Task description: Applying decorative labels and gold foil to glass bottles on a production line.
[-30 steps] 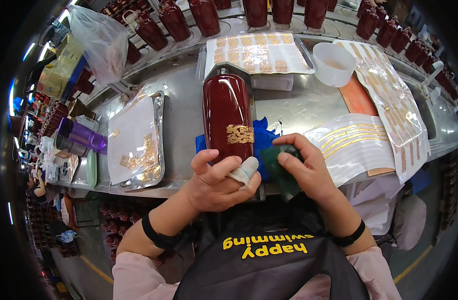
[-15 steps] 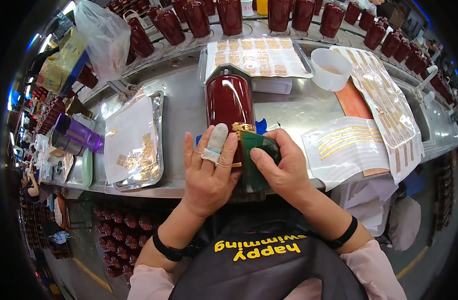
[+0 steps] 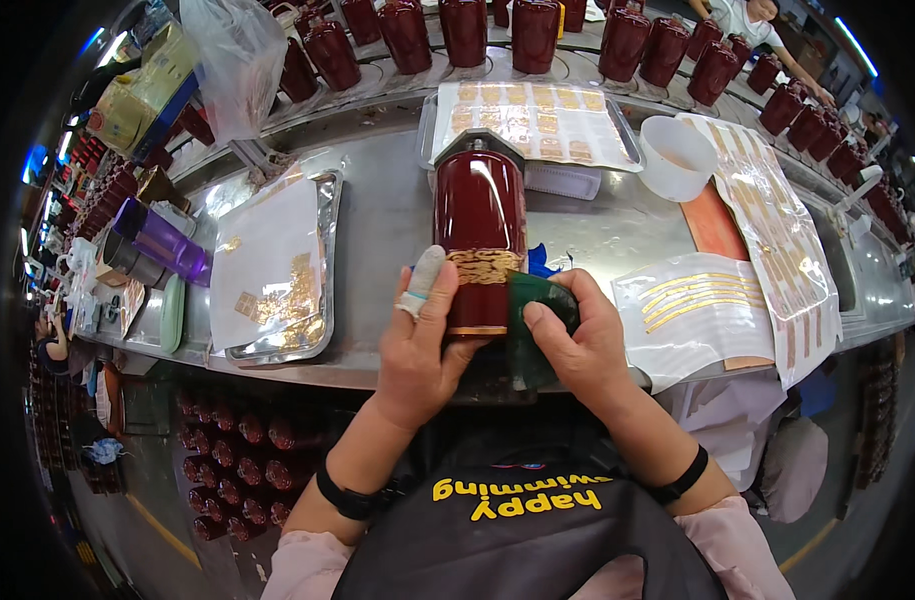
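A glossy dark red bottle (image 3: pixel 480 215) lies in front of me, neck pointing away, on a dark holder (image 3: pixel 512 148) that is mostly hidden. Around its lower body runs a gold decal band (image 3: pixel 485 267), and a thin gold line circles near the base. My left hand (image 3: pixel 419 335) grips the bottle's lower left side, its thumb by the base. One of its fingers wears a pale cloth finger cot (image 3: pixel 423 277). My right hand (image 3: pixel 583 335) pinches a flat, flexible green scraper (image 3: pixel 528 315), whose edge rests at the bottle's right side by the band.
Gold decal sheets lie on a back tray (image 3: pixel 627 150), a left tray (image 3: pixel 329 262) and the right side (image 3: pixel 695 345). A white tub (image 3: pixel 677 158) stands at back right, a purple cup (image 3: pixel 162 240) at left. Red bottles (image 3: pixel 532 35) line the conveyor; another person (image 3: pixel 747 22) reaches there.
My left fingers have slid off the bottle's front to its left side, uncovering the gold band. The scraper has shifted off the front toward the right side.
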The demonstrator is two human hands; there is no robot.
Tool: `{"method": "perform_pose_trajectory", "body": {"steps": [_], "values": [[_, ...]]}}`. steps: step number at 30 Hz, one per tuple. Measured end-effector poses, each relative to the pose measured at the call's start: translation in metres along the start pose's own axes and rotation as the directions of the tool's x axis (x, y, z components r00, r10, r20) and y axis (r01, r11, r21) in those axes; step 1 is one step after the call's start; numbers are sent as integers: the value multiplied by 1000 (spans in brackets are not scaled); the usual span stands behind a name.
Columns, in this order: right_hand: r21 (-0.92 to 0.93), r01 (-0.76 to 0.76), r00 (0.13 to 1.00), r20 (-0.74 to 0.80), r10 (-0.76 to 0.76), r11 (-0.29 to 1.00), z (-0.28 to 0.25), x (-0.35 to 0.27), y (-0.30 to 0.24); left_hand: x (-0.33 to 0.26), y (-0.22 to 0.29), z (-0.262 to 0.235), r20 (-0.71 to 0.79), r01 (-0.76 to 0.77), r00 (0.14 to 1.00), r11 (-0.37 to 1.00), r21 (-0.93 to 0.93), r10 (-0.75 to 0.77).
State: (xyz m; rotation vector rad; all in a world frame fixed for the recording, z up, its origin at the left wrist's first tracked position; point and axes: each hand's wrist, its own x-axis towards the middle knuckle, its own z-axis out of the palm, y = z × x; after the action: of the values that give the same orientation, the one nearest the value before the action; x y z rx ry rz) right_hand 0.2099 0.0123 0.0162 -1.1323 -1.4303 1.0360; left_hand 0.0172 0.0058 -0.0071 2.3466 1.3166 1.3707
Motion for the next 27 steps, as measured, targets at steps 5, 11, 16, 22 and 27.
{"method": "perform_pose_trajectory", "body": {"steps": [5, 11, 16, 22, 27], "values": [[-7, -57, 998, -12, 57, 998, -6, -1, 5, 30, 20, -6, 206, -190, 969, 941, 279, 134], [41, -9, 1000, 21, 8, 999, -1, 0, 8, 1, -5, -5, 43, -21, 999, 997, 71, 18], [31, -53, 999, -8, 53, 998, -8, 0, 10, 34, 23, -8, 219, -185, 968, 931, 313, 119], [-4, -5, 1000, 19, 5, 1000, -4, -1, 7, 1, -11, -8, 73, -32, 997, 997, 76, 26], [-16, -32, 999, 40, 33, 999, -10, 0, 9, 34, 18, -12, 204, -197, 969, 927, 319, 136]]}}
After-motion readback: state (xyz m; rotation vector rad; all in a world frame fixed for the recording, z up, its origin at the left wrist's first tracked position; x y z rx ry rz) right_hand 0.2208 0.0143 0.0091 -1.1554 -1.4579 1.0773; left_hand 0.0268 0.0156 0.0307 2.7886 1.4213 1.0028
